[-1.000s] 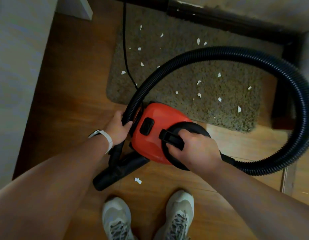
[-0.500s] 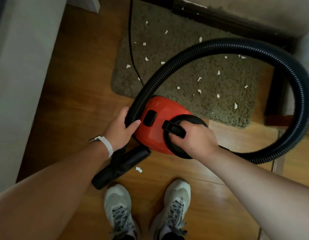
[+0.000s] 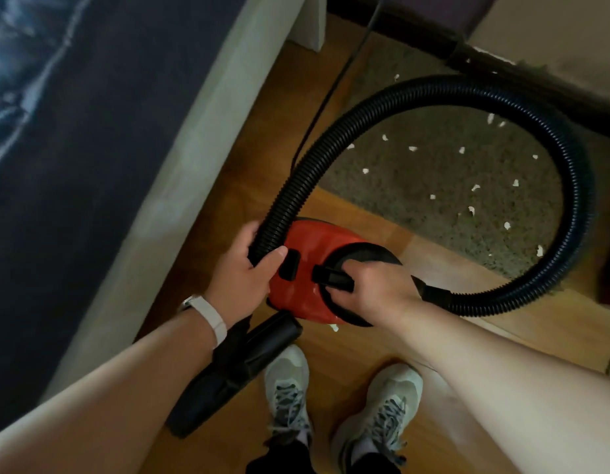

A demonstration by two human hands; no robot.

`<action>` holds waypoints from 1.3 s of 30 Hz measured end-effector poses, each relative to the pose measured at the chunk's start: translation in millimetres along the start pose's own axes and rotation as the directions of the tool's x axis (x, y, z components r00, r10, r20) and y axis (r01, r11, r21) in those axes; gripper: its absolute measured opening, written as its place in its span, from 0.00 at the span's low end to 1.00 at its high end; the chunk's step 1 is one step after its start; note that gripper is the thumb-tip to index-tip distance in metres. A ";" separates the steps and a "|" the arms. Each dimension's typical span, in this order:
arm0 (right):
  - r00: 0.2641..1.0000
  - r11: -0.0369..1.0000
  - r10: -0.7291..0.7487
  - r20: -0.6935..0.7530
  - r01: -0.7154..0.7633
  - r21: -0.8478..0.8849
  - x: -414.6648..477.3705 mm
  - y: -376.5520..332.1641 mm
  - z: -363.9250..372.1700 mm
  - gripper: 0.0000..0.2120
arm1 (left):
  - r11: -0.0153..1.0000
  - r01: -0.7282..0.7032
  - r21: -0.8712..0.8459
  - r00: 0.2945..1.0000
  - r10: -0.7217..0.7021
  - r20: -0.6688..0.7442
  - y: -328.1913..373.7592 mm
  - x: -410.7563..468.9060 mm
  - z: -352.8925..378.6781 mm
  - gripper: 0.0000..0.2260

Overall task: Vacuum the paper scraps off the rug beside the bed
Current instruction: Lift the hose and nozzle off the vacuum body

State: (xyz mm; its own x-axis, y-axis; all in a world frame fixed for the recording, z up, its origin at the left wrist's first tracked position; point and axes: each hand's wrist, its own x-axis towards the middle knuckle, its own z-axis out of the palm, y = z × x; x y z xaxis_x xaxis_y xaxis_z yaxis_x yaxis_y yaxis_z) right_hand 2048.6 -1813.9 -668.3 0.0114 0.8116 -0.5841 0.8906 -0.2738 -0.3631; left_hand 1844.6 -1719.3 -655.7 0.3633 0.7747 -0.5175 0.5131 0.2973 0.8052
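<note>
Nearest the camera, two pale shoes [image 3: 334, 401] were seen on the wooden floor [image 3: 467, 268], toes pointing forward. Both bare forearms were stretched forward and down from the lower corners. A black nozzle [image 3: 238, 367] lay slantwise just left of the left shoe, partly hidden under the left wrist, on which a white band [image 3: 207, 318] was worn.

The left hand [image 3: 243, 278] was closed round the lower end of the ribbed black hose [image 3: 502, 97], thumb laid across its front and fingers wrapped behind it, wrist held straight in line with the forearm. The right hand [image 3: 373, 289] was curled knuckles-up over the black handle [image 3: 331, 277] on top of the red vacuum [image 3: 313, 265], fingers folded under the bar. Whether the vacuum was resting on the floor or lifted clear of it could not be told.

From the vacuum's right side the hose was swept out in a wide loop over the rug [image 3: 433, 186] and brought back to the left hand. White paper scraps [image 3: 474, 188] were scattered over the rug, most inside the loop; one scrap [image 3: 333, 327] lay on the floor at the vacuum's near edge. A thin black cord [image 3: 331, 87] ran away along the floor. The bed [image 3: 91, 148] filled the left side, its pale flank bordering the floor, with the rug lying apart from it to the right.
</note>
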 end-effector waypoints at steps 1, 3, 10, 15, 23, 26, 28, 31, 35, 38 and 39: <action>1.000 1.000 -0.019 0.025 0.020 -0.015 7.3 -11.8 0.0 0.14 | 1.000 0.003 -0.026 1.000 -0.004 -0.020 -0.6 -5.7 -6.4 0.16; 0.998 0.998 -0.045 0.041 0.047 -0.048 22.2 -34.4 -0.1 0.14 | 0.999 0.008 -0.051 0.999 -0.011 -0.052 -3.2 -16.1 -15.6 0.15; 0.994 0.994 -0.106 -0.034 0.106 -0.017 64.0 -78.9 2.7 0.17 | 0.997 0.027 -0.070 0.992 -0.036 -0.123 -9.7 -33.8 -33.2 0.15; 0.999 0.999 -0.027 -0.035 0.028 0.022 77.8 -82.7 4.7 0.14 | 0.995 0.019 -0.094 0.994 -0.030 -0.109 -0.6 -31.3 -33.1 0.14; 0.980 0.971 0.200 -0.014 -0.196 0.133 67.0 -59.7 5.0 0.08 | 0.990 -0.065 -0.123 0.996 0.071 0.048 25.8 -18.7 -7.0 0.16; 0.980 0.967 0.197 -0.003 -0.194 0.167 57.7 -47.1 9.8 0.08 | 0.992 -0.053 -0.114 0.996 0.060 0.065 31.8 -10.8 3.3 0.16; 0.984 0.966 0.178 -0.011 -0.172 0.193 55.2 -41.2 11.2 0.10 | 0.995 -0.053 -0.081 0.996 0.059 0.065 34.4 -5.4 7.8 0.16; 0.989 0.945 0.146 -0.018 -0.134 0.299 52.6 -36.7 12.8 0.11 | 0.996 -0.021 -0.081 0.999 0.025 0.044 34.6 0.4 14.0 0.14; 0.965 0.843 0.188 -0.182 -0.063 0.534 29.6 -36.0 7.2 0.12 | 0.985 0.039 -0.165 0.999 -0.042 -0.016 40.4 3.6 22.4 0.12; 0.943 0.734 0.224 -0.248 0.004 0.679 5.5 -43.0 -2.5 0.11 | 0.972 0.071 -0.223 0.997 -0.078 -0.025 53.2 2.6 31.3 0.09; 0.943 0.697 0.224 -0.247 0.022 0.717 -1.7 -46.2 -5.7 0.10 | 0.969 0.081 -0.233 0.996 -0.090 -0.029 57.5 2.1 34.9 0.08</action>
State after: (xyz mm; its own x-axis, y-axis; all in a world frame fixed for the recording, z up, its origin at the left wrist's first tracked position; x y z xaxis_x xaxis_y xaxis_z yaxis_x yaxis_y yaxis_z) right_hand 2010.0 -1799.7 -646.4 0.3231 0.8312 -0.4525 0.2948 -0.5427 -0.7865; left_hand 1902.0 -1720.2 -620.6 0.2932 0.7607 -0.5792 0.3457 0.4805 0.8060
